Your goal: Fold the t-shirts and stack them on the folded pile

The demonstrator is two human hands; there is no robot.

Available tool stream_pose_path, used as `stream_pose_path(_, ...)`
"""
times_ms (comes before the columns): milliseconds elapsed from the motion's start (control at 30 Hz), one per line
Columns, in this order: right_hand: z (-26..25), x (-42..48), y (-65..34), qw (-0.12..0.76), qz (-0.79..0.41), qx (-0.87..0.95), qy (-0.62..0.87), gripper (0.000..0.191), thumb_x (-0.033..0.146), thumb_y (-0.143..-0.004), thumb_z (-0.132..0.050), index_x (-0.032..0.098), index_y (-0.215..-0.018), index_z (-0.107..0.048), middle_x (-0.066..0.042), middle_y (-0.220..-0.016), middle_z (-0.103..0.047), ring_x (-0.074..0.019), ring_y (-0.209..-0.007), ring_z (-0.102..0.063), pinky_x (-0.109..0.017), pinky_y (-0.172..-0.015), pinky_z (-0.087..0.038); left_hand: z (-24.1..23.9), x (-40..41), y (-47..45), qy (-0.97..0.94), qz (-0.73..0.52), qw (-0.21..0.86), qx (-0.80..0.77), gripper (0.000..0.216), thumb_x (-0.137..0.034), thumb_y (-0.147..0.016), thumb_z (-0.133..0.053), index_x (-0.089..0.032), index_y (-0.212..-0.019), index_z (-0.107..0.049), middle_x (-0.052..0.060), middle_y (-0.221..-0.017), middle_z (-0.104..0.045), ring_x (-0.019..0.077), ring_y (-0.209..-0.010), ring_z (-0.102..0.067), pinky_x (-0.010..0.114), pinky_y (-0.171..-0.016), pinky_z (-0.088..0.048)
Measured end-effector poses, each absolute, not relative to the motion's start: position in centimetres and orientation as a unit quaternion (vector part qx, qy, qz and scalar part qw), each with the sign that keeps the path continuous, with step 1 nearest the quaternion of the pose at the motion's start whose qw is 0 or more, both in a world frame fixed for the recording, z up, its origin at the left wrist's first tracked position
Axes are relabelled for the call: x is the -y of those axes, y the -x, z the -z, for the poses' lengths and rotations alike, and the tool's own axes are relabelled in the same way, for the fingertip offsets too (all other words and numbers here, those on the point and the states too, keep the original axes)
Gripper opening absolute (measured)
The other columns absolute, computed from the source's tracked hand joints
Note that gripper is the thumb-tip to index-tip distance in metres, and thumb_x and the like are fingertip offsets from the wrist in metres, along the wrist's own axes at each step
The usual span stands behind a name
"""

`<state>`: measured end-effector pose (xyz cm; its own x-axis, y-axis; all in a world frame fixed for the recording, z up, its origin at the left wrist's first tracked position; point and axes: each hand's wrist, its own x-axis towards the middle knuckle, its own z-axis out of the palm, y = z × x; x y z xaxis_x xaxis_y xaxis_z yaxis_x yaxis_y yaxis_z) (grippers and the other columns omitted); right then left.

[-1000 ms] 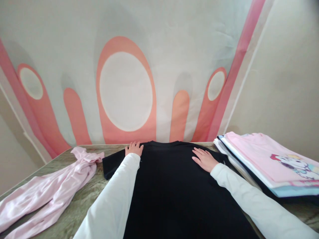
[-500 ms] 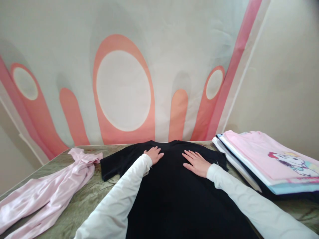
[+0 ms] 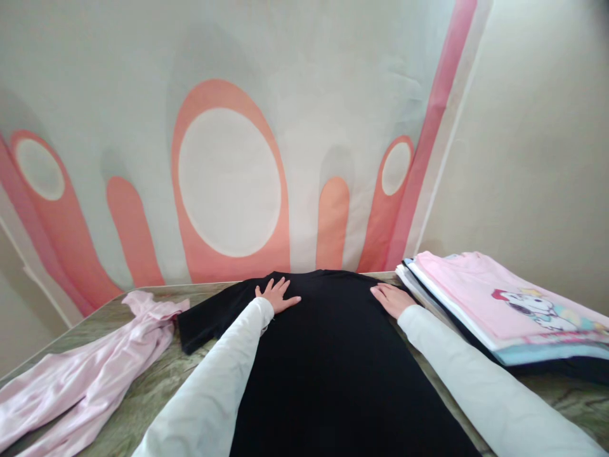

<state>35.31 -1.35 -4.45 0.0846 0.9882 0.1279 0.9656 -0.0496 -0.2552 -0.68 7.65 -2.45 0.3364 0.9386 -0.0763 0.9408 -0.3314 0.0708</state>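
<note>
A black t-shirt (image 3: 333, 362) lies spread flat on the marbled table (image 3: 157, 387), its collar toward the wall. My left hand (image 3: 276, 296) rests palm down on its upper left part near the shoulder, fingers spread. My right hand (image 3: 391, 298) lies flat on the upper right shoulder of the shirt, fingers stretched out. Both arms are in white long sleeves. The shirt's left sleeve (image 3: 200, 320) sticks out to the left.
A crumpled pale pink garment (image 3: 80, 374) lies on the table's left side. A stack of folded shirts (image 3: 499, 311), topped by a pink one with a cartoon print, sits at the right. A wall with orange and pink shapes (image 3: 228, 184) stands just behind the table.
My hands slid across the shirt's top: the left went in toward the collar, then back a little left; the right moved inward, then outward to the right shoulder.
</note>
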Motion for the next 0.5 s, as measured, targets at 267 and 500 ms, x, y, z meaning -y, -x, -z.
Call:
stream_pose_path(267,4.1,0.7,-37.8,0.134,0.053,0.601,0.786,0.036,0.024,-0.078,-0.05,0.011,-0.11,-0.054,-0.016,-0.109,-0.056,-0.0242,-0.104,-0.05,-0.032,-0.088,-0.036,0.1,-6.5,-4.1,-0.835,0.074,0.064,-0.541,0.071,-0.057,-0.075,-0.039,-0.015,-0.132,-0.033,0.014,-0.141,-0.023,0.0328,-0.127,-0.024,0.051,-0.097,-0.025)
stream_pose_path(500,4.0,0.9,-38.0,0.113,0.032,0.603,0.789,0.024,0.026,-0.078,-0.05,0.015,-0.097,-0.059,-0.012,-0.098,-0.058,-0.0223,-0.092,-0.056,-0.031,-0.08,-0.039,3.0,-3.8,-12.1,-0.879,-0.013,0.056,-0.473,0.064,-0.06,-0.083,-0.011,-0.025,-0.135,-0.026,0.004,-0.143,-0.02,0.0241,-0.13,-0.018,0.052,-0.1,-0.018)
